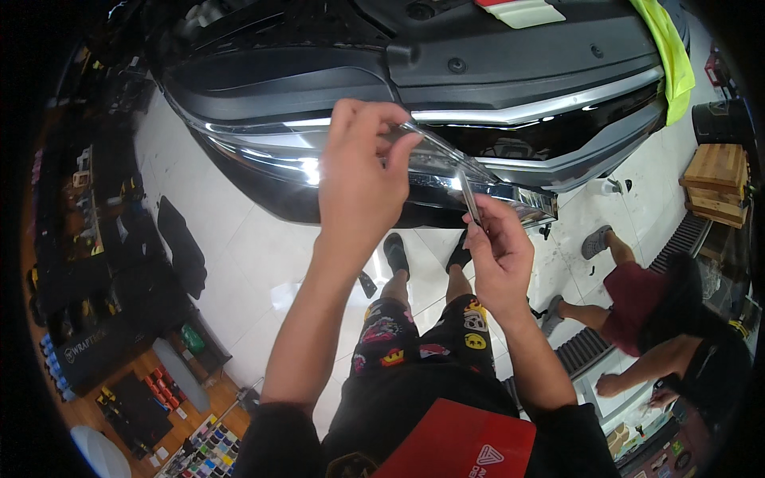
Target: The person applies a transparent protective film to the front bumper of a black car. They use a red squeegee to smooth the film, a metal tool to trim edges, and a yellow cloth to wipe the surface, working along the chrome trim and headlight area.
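Clear film [434, 147] stretches at mid-frame between my hands: my left hand [362, 171] pinches its upper end, my right hand [498, 255] grips a thin blade [468, 197] against it. Behind it gleams the car bumper [263, 147]; a crouching person [677, 319] works at lower right.

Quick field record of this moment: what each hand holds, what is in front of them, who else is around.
left hand: raised, fingers pinching the upper end of a clear film strip
right hand: lower, pinching a thin dark tool at the strip's lower end
in front: car front with a chrome trim
nearby: another person crouching at right on the white tile floor
also: yellow-green cloth on the car
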